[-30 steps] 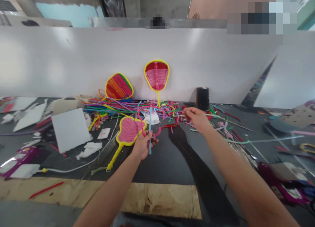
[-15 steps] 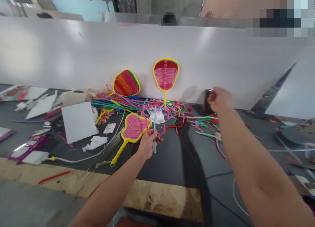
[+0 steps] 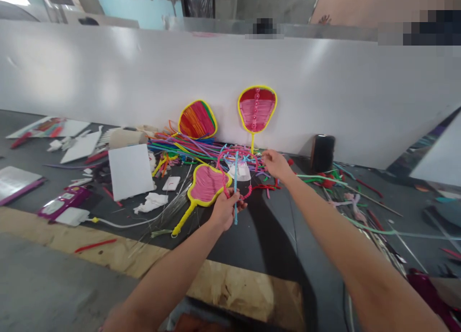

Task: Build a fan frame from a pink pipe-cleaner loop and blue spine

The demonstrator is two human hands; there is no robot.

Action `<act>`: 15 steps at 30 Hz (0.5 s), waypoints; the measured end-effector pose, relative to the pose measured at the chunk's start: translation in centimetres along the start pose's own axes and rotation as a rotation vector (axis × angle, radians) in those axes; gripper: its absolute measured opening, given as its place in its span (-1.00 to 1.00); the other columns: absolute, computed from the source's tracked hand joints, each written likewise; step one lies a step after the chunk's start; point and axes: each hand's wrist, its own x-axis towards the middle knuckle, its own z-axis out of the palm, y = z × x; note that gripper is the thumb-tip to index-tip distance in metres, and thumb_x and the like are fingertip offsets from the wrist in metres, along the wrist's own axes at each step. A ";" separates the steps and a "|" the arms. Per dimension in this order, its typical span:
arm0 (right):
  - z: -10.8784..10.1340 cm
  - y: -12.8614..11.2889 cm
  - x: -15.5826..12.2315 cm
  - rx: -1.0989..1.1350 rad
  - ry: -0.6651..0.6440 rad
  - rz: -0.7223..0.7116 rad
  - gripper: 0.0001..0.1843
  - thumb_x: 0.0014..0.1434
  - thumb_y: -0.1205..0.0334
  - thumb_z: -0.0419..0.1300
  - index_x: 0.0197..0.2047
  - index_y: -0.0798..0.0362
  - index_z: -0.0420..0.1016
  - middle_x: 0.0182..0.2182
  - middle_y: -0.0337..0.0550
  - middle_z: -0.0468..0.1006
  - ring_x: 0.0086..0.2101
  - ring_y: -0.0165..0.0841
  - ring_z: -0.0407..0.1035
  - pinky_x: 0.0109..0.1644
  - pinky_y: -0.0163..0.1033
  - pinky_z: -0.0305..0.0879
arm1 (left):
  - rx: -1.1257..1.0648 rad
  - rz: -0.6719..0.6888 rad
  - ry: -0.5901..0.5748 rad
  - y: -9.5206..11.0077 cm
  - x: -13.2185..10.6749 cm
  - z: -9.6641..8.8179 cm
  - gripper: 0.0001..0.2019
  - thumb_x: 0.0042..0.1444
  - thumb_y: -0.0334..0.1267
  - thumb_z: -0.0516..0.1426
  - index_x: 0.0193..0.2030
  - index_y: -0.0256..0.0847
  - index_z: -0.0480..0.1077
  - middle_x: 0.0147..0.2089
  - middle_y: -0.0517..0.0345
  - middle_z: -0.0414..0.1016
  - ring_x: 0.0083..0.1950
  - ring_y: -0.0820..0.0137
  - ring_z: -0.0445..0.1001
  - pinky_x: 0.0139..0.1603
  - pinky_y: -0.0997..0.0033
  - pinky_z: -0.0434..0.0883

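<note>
My left hand (image 3: 226,210) is closed around a twisted pink pipe-cleaner loop (image 3: 248,193) and an upright light blue pipe cleaner (image 3: 236,178) that crosses it. The loop is bent into an open fan-like outline. My right hand (image 3: 278,165) is by the loop's upper right side, fingertips pinched together; whatever they hold, if anything, is too small to make out. Left of my left hand lies a pink fan with a yellow rim (image 3: 207,184). Behind, a beaded pink-and-red fan (image 3: 257,109) and an orange-and-red fan (image 3: 198,120) lean against the white board.
A heap of coloured pipe cleaners (image 3: 183,149) runs along the white board (image 3: 162,77). A dark phone (image 3: 323,153) stands at right. To the left are a white square card (image 3: 130,171), crumpled tissue (image 3: 151,202) and a purple device (image 3: 66,201) with a white cable.
My right hand has moved left, from in front of the phone to the side of the pink loop. My left hand keeps its grip. The view has shifted, with more of the right side showing.
</note>
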 end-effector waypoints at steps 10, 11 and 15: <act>-1.2 3.2 -9.7 0.078 -0.223 0.004 -0.76 0.19 0.32 0.03 -0.09 0.05 0.42 -0.26 -0.12 0.59 -0.33 -0.39 0.49 -0.31 -0.29 0.45 | 0.175 0.041 -0.068 -0.1 0.4 -0.1 -0.66 -0.18 -0.21 0.33 -0.32 -0.23 0.29 -0.55 0.37 0.33 -0.55 0.57 0.37 -0.38 0.50 0.41; -1.7 3.3 -10.9 0.062 -0.238 -0.010 -0.77 0.15 0.31 0.08 -0.12 0.04 0.45 -0.26 -0.15 0.59 -0.31 -0.38 0.48 -0.27 -0.28 0.44 | 0.203 0.043 -0.083 -0.1 0.5 0.0 -0.64 -0.20 -0.18 0.34 -0.32 -0.23 0.29 -0.55 0.37 0.33 -0.55 0.56 0.39 -0.40 0.52 0.39; -4.2 4.3 -14.3 -0.032 -0.218 -0.051 -0.79 0.08 0.31 0.15 -0.19 0.02 0.53 -0.23 -0.15 0.59 -0.25 -0.33 0.45 -0.13 -0.19 0.37 | 0.300 0.051 -0.134 0.0 0.5 0.2 -0.59 -0.23 -0.13 0.34 -0.28 -0.25 0.31 -0.48 0.33 0.39 -0.53 0.55 0.42 -0.43 0.53 0.36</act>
